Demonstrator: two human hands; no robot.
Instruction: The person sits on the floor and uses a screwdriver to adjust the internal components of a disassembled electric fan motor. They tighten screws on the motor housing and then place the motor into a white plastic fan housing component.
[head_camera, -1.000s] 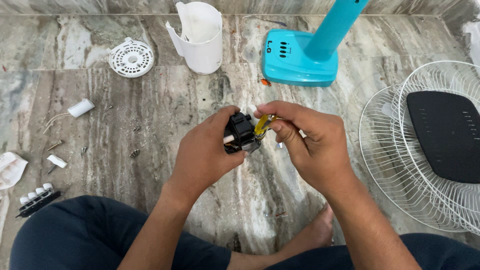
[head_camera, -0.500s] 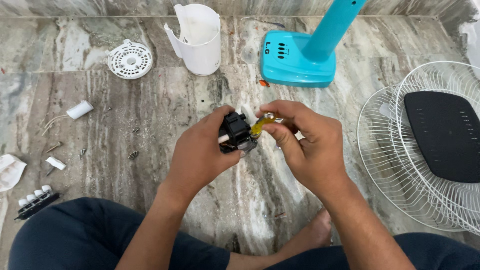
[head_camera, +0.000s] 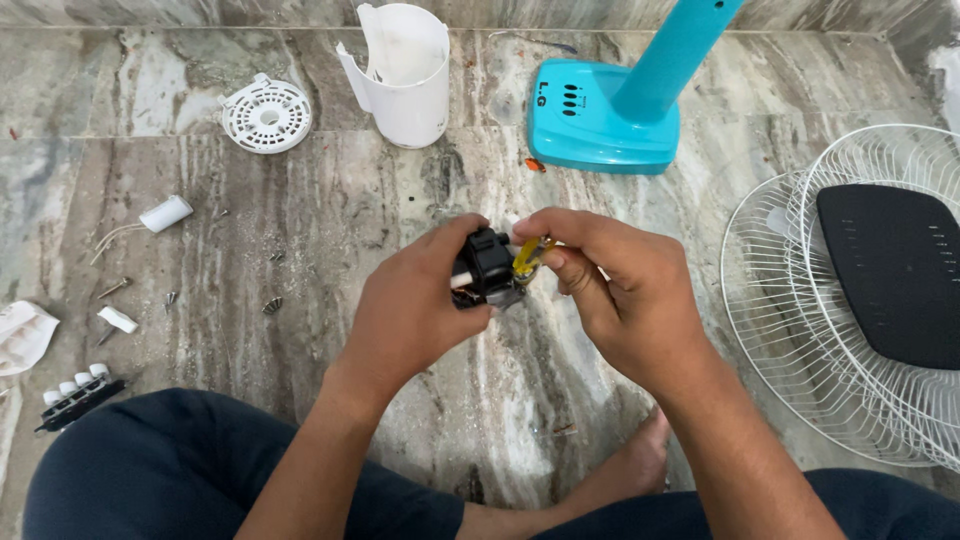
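Left hand (head_camera: 405, 310) gripping small black part (head_camera: 487, 268); right hand (head_camera: 620, 295) pinching its yellow wires (head_camera: 527, 256). Beyond hands, open white housing (head_camera: 405, 75), contents unclear.

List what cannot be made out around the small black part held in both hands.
Head view only:
- Small black plastic part: near side hidden by left hand.
- Yellow wires: ends covered by right hand fingers.
- White wire fan guard: cut off by the right edge.
- Turquoise fan stand: pole cut off at the top.

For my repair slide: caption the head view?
Left hand holds a small black part while right hand pinches its yellow wires above a marble floor.
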